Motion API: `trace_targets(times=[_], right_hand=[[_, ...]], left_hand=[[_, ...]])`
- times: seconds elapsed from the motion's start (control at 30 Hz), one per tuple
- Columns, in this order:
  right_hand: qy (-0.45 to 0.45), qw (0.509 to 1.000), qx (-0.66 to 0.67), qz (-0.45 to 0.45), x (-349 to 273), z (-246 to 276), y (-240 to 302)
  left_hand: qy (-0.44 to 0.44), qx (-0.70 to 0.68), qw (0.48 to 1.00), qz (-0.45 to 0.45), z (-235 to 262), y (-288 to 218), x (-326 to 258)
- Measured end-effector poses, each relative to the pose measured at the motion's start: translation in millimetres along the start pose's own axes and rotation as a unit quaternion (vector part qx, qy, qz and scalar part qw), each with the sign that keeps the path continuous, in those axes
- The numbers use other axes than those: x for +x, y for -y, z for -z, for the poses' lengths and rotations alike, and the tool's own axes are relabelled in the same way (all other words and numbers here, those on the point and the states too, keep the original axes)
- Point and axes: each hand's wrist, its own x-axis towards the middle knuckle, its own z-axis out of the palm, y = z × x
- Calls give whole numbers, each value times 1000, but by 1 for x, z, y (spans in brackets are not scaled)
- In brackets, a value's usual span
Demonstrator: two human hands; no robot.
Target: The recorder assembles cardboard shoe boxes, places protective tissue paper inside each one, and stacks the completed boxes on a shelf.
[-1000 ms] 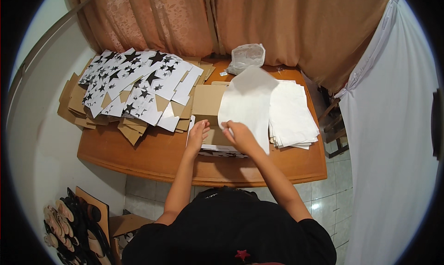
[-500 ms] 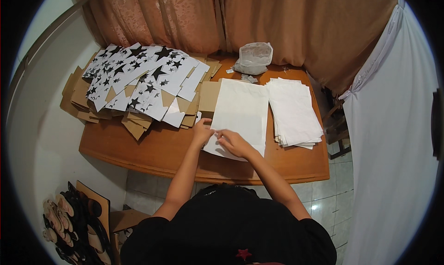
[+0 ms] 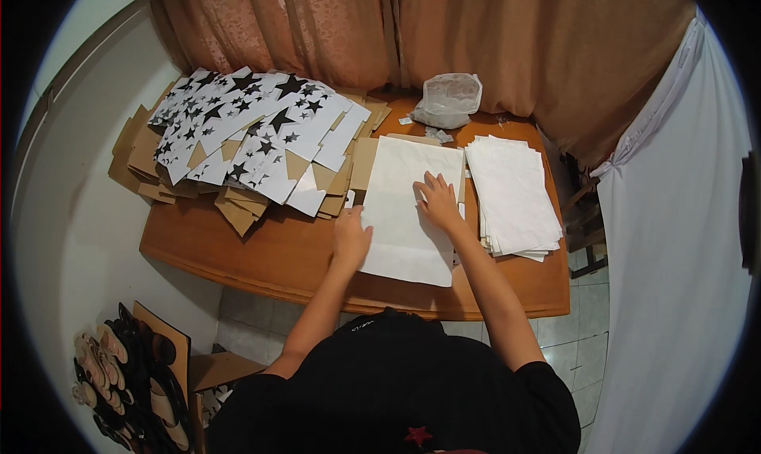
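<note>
A large white sheet (image 3: 404,248) lies over a brown cardboard piece (image 3: 364,164), which shows along its left and upper edges. My right hand (image 3: 437,202) rests on the sheet's right half, fingers spread and holding nothing. At the sheet's left edge my left hand (image 3: 351,236) lies with its thumb apart from the fingers, touching the border. Just right of the sheet is a stack of white sheets (image 3: 515,196).
Flat star-printed white and brown cardboard pieces (image 3: 261,149) are heaped on the left of the wooden table (image 3: 238,252). A clear plastic bag (image 3: 448,101) with small contents stands at the back, small packets (image 3: 438,134) beside it. Shoes (image 3: 103,367) hang at lower left.
My right hand has moved up and right from the sheet's lower left edge and spread its fingers on the paper. My left hand stays at the left edge. More cardboard shows at the right.
</note>
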Motion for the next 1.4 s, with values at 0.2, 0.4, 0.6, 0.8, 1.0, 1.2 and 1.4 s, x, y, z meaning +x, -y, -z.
trace_targets(times=[0.2, 0.4, 0.6, 0.8, 1.0, 1.2, 1.4], right_hand=[[-7, 1000, 21, 4, 6, -5, 2], [-24, 999, 21, 4, 13, -7, 1], [-42, 998, 36, 22, 17, -6, 1], [-55, 998, 36, 23, 15, 4, 7], [-54, 998, 25, 12, 17, 6, 8], [-37, 999, 0, -12, 6, 0, 3], [-12, 999, -31, 0, -1, 1, -5]], left_hand=[[333, -117, 926, -134, -6, -24, 2], [514, 41, 855, -60, -52, -14, 27], [611, 78, 788, 3, -80, -4, 32], [559, -115, 821, -8, -36, -23, 59], [-76, 6, 983, -169, -41, -11, 75], [-24, -100, 993, 51, -53, 20, 109], [89, -240, 950, 181, -60, 59, 131]])
